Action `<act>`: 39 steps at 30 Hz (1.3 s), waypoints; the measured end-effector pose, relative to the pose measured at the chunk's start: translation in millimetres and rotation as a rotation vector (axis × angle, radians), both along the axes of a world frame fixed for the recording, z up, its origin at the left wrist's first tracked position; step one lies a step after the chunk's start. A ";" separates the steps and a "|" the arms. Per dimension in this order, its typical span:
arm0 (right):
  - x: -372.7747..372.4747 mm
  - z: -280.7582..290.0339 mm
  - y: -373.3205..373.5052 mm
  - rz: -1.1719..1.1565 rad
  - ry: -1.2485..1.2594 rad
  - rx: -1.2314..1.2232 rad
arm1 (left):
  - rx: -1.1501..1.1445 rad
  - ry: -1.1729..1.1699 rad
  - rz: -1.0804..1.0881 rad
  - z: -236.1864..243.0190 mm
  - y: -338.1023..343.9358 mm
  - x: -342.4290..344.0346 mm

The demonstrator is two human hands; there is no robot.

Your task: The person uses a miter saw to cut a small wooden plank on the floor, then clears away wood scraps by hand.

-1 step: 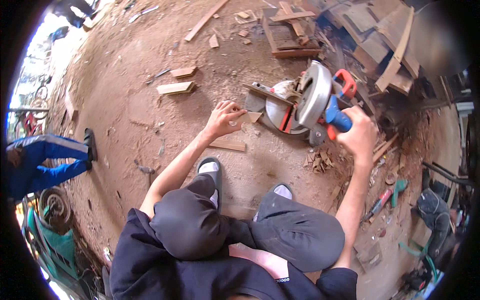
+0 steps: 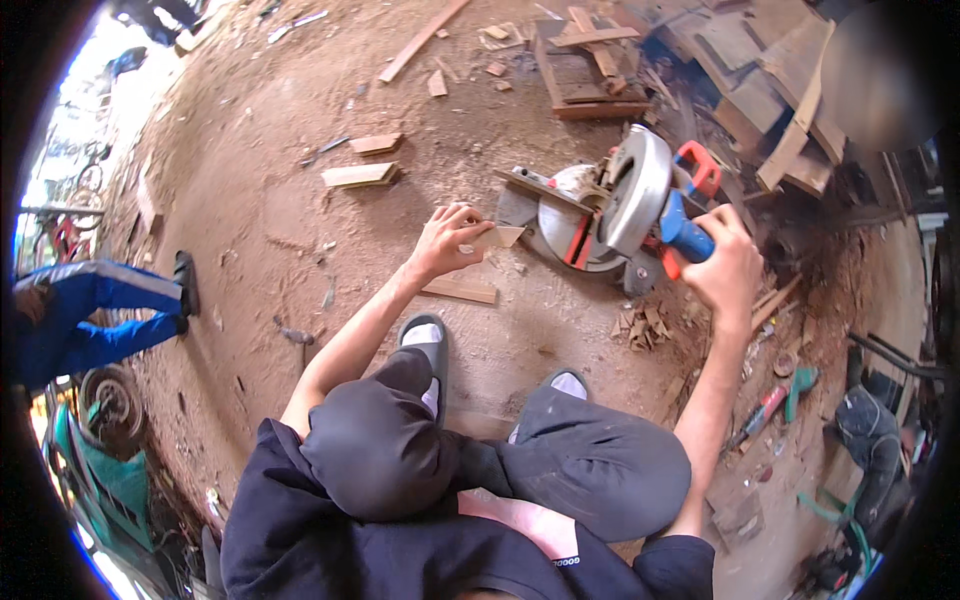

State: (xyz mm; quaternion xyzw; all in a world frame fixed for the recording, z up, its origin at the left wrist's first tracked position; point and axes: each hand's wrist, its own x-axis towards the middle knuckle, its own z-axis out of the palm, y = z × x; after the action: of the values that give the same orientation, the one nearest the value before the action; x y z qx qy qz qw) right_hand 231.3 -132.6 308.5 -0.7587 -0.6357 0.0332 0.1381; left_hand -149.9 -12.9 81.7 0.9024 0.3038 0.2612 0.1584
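Note:
My left hand [image 2: 447,243] pinches a small light wooden piece with an angled end [image 2: 500,236], just left of a mitre saw [image 2: 628,190] resting on the dirt. The saw has a silver blade guard and red-and-blue parts. Wrapped round its blue handle [image 2: 685,235] is my right hand [image 2: 730,265]. A short wooden strip [image 2: 460,291] lies below my left hand, and two cut blocks [image 2: 358,175] sit farther up and left. Small offcuts [image 2: 642,325] are heaped below the saw.
Another person's blue-trousered legs [image 2: 110,283] are at left, above a green motorbike [image 2: 95,470]. Scrap boards [image 2: 760,90] pile at upper right, beside a wooden frame [image 2: 600,108]. A red-and-teal tool [image 2: 775,405] lies right of me.
The surroundings appear shifted very slightly rightward in the view, with both hands a few pixels along with them. Both grips look the same.

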 end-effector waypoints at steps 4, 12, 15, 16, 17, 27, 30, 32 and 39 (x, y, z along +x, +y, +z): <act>5.5 -18.8 -16.6 0.036 -0.041 0.203 | -0.033 0.057 0.093 18.8 -5.5 -38.1; 12.3 -27.9 -11.7 0.101 -0.049 0.326 | 0.021 0.331 0.246 55.3 76.8 -159.8; 6.4 -21.6 -11.7 0.058 -0.027 0.276 | -0.029 0.369 0.287 65.9 103.2 -184.5; 8.6 -21.7 -11.2 0.048 -0.038 0.262 | -0.026 0.368 0.294 63.1 111.5 -191.8; 10.9 -25.0 -11.3 0.068 -0.018 0.283 | -0.071 0.385 0.298 59.7 117.7 -199.5; 7.2 -39.5 -10.2 0.054 -0.129 0.401 | -0.048 0.367 0.291 2.4 138.2 -208.5; 5.8 -44.8 -10.9 0.027 -0.123 0.407 | -0.072 0.361 0.252 -6.4 141.2 -212.8; 5.6 -44.3 -11.5 0.035 -0.125 0.411 | -0.091 0.380 0.239 -11.8 140.0 -213.6; 7.8 -42.9 -12.5 0.040 -0.145 0.416 | -0.077 0.417 0.273 -2.0 135.3 -196.5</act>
State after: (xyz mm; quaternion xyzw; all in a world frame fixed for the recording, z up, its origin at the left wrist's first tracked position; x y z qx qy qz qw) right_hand 239.1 -145.1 265.7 -0.7016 -0.6521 -0.1504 0.2448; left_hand -346.3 122.4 79.7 0.8807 0.4588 0.0768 0.0899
